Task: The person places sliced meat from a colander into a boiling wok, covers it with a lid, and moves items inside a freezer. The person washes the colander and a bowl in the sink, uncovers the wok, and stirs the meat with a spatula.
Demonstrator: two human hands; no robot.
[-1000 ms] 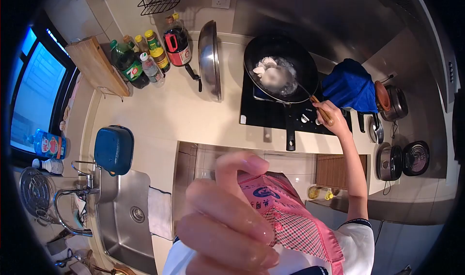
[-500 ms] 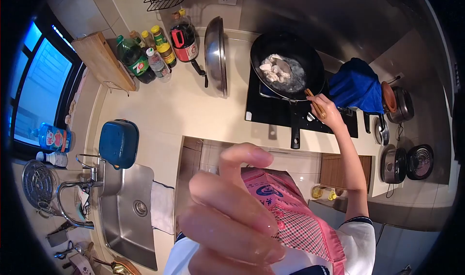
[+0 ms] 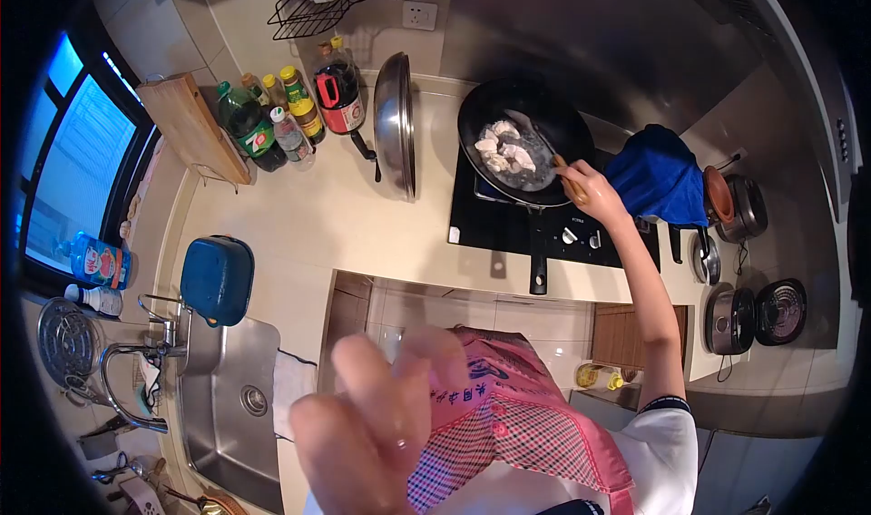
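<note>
My right hand (image 3: pixel 592 194) is closed round the wooden handle of a spatula (image 3: pixel 566 177), whose metal end reaches into a black wok (image 3: pixel 572 111). Pale pieces of meat (image 3: pixel 504 155) lie in bubbling liquid in the wok, which stands on the black gas hob (image 3: pixel 494 229). Close to the camera, in front of the pink checked apron (image 3: pixel 535 424), is my left hand (image 3: pixel 381 415). It is blurred, its fingers loosely bent and apart, and I see nothing in them.
A steel lid (image 3: pixel 395 129) stands upright left of the wok, near several bottles (image 3: pixel 295 138). A blue cloth (image 3: pixel 658 177) covers something on its right. The blue-green container (image 3: pixel 218 279) is beside the steel sink (image 3: pixel 231 442). The wok's handle (image 3: pixel 539 261) sticks out over the counter's front.
The spatula has shifted in the wok, and the meat pieces have moved about. My left hand has moved down and left in view. The whole view has tilted slightly.
</note>
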